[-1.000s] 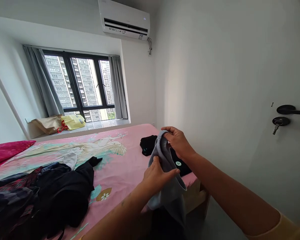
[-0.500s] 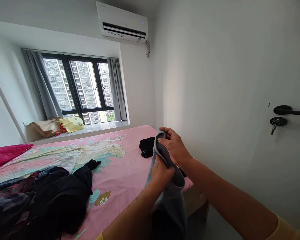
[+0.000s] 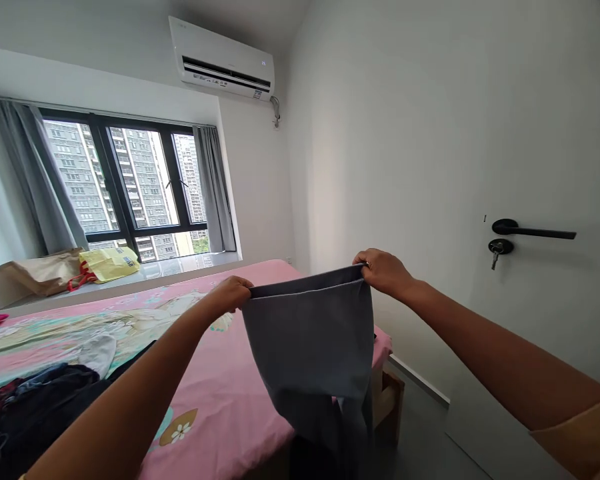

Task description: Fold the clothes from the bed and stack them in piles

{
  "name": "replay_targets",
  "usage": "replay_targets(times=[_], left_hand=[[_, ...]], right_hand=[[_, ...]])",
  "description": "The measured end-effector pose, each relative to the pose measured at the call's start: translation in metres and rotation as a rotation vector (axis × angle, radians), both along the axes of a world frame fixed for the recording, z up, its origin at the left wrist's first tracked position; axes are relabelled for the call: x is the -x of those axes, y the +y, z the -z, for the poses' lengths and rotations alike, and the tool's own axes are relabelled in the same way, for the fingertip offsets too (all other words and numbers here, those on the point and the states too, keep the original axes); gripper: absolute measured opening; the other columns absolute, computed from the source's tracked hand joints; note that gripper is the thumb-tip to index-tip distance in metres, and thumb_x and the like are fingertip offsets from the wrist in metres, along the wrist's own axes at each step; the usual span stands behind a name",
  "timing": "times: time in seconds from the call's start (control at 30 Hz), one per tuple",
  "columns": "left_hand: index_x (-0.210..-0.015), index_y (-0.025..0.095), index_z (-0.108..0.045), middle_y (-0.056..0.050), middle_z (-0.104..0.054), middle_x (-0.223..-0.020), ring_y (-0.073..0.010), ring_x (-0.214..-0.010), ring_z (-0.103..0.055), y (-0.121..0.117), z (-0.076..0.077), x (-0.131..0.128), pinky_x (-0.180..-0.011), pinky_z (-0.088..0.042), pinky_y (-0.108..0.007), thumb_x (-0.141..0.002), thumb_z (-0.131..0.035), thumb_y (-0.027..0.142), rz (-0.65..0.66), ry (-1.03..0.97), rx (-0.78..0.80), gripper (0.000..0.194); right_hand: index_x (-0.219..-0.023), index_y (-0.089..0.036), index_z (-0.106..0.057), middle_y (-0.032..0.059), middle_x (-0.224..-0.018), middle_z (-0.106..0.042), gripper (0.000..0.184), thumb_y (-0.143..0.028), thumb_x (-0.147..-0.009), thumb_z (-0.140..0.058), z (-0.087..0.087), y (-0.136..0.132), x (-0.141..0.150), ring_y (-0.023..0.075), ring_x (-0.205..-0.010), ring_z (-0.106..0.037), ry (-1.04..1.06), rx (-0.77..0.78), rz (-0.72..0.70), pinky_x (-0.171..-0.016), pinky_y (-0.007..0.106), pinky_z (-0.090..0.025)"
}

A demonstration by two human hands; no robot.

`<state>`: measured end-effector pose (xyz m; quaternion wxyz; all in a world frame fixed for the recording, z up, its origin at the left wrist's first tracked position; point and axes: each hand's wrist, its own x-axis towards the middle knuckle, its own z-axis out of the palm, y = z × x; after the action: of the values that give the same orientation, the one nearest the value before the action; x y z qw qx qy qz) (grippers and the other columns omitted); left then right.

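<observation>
Grey trousers (image 3: 307, 340) hang stretched between my two hands, waistband uppermost and legs dangling beside the bed. My left hand (image 3: 229, 295) pinches the left corner of the waistband, and my right hand (image 3: 381, 270) grips the right corner. Between them the waist opening shows as a narrow slit. The lower ends of the legs run into shadow at the bottom of the view. Behind the trousers lies the pink flowered bed sheet (image 3: 215, 393).
A heap of dark clothes (image 3: 45, 413) lies on the bed at the left, near a pale cloth (image 3: 97, 353). Paper bag (image 3: 40, 272) and yellow bag (image 3: 110, 264) rest on the windowsill. At the right are a door handle (image 3: 535, 231) and the wooden bed frame (image 3: 391, 407).
My hands, close together at the bunched waistband before, have moved apart and pulled it wide and flat. The view has turned rightward, and the black folded item on the bed is now hidden.
</observation>
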<state>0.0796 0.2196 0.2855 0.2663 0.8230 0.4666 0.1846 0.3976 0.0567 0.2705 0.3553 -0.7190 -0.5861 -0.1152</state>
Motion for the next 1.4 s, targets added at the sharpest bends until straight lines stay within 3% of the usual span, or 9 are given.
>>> replay_targets(times=[0.2, 0.37, 0.5, 0.63, 0.73, 0.87, 1.03, 1.23, 1.4], left_hand=[[-0.078, 0.017, -0.068, -0.004, -0.066, -0.067, -0.0177, -0.064, -0.060, -0.025, -0.049, -0.012, -0.050, -0.045, -0.023, -0.052, -0.044, 0.013, 0.040, -0.005, 0.013, 0.036], [-0.083, 0.019, -0.067, -0.003, -0.067, -0.078, -0.0185, -0.074, -0.061, -0.050, -0.056, -0.019, -0.056, -0.048, -0.023, -0.060, -0.055, 0.022, 0.331, 0.117, -0.040, 0.027], [-0.080, 0.019, -0.064, -0.002, -0.065, -0.069, -0.0187, -0.063, -0.061, -0.081, -0.034, -0.038, -0.054, -0.045, -0.026, -0.067, -0.057, 0.037, 0.440, 0.294, -0.098, 0.023], [-0.067, 0.021, -0.063, -0.004, -0.066, -0.069, -0.0220, -0.066, -0.062, -0.116, 0.002, -0.066, -0.057, -0.043, -0.029, -0.069, -0.056, 0.042, 0.426, 0.351, -0.362, 0.023], [-0.065, 0.021, -0.063, -0.004, -0.067, -0.066, -0.0202, -0.064, -0.063, -0.122, 0.017, -0.076, -0.058, -0.043, -0.028, -0.075, -0.048, 0.041, 0.386, 0.343, -0.338, 0.027], [-0.059, 0.020, -0.059, -0.002, -0.063, -0.052, -0.0176, -0.048, -0.060, -0.089, 0.003, -0.059, -0.054, -0.043, -0.027, -0.076, -0.042, 0.034, 0.231, 0.379, -0.276, 0.028], [-0.055, 0.019, -0.059, -0.002, -0.066, -0.055, -0.0187, -0.051, -0.062, -0.054, -0.029, -0.021, -0.053, -0.042, -0.027, -0.066, -0.049, 0.032, 0.067, 0.392, -0.286, 0.020], [-0.064, 0.019, -0.066, -0.003, -0.067, -0.060, -0.0195, -0.055, -0.064, -0.059, -0.030, -0.015, -0.051, -0.045, -0.025, -0.063, -0.052, 0.033, 0.153, 0.338, -0.180, 0.019], [-0.084, 0.018, -0.069, -0.006, -0.070, -0.070, -0.0234, -0.065, -0.068, -0.060, -0.031, -0.016, -0.055, -0.052, -0.029, -0.063, -0.052, 0.027, 0.212, 0.240, 0.060, 0.028]], right_hand=[[-0.084, -0.021, -0.069, 0.0027, -0.077, -0.067, 0.021, -0.020, -0.069, -0.054, -0.059, -0.019, 0.004, 0.0152, -0.066, -0.058, 0.035, 0.127, 0.141, -0.056, 0.024, -0.038], [-0.092, -0.022, -0.067, 0.0016, -0.069, -0.066, 0.024, -0.024, -0.077, -0.048, -0.078, -0.032, 0.006, 0.0119, -0.048, -0.058, 0.124, 0.143, 0.145, -0.047, 0.023, -0.042], [-0.093, -0.023, -0.067, 0.0008, -0.068, -0.066, 0.025, -0.024, -0.080, -0.046, -0.076, -0.037, 0.020, 0.0117, -0.051, -0.059, 0.082, 0.087, 0.118, -0.051, 0.022, -0.043], [-0.089, -0.024, -0.068, 0.0009, -0.080, -0.068, 0.022, -0.026, -0.081, -0.048, -0.074, -0.036, 0.039, 0.0146, -0.070, -0.062, -0.020, 0.002, 0.101, -0.063, 0.024, -0.043], [-0.094, -0.027, -0.067, -0.0014, -0.091, -0.069, 0.025, -0.027, -0.084, -0.044, -0.075, -0.036, 0.043, 0.0151, -0.084, -0.061, -0.099, -0.032, 0.086, -0.072, 0.024, -0.042], [-0.094, -0.024, -0.066, 0.0038, -0.095, -0.067, 0.023, -0.021, -0.078, -0.050, -0.065, -0.048, 0.018, 0.0216, -0.092, -0.058, -0.188, 0.071, 0.144, -0.074, 0.030, -0.038], [-0.072, -0.020, -0.064, 0.0061, -0.081, -0.067, 0.011, -0.017, -0.068, -0.054, -0.036, -0.067, -0.021, 0.0228, -0.077, -0.060, -0.122, 0.345, 0.200, -0.059, 0.029, -0.037], [-0.087, -0.021, -0.062, 0.0037, -0.068, -0.067, 0.022, -0.024, -0.074, -0.045, -0.029, -0.071, -0.017, 0.0174, -0.052, -0.062, 0.152, 0.569, 0.088, -0.046, 0.026, -0.043], [-0.102, -0.021, -0.061, 0.0061, -0.068, -0.068, 0.033, -0.023, -0.073, -0.046, -0.036, -0.078, -0.006, 0.0186, -0.054, -0.063, 0.370, 0.525, -0.032, -0.044, 0.025, -0.045]])
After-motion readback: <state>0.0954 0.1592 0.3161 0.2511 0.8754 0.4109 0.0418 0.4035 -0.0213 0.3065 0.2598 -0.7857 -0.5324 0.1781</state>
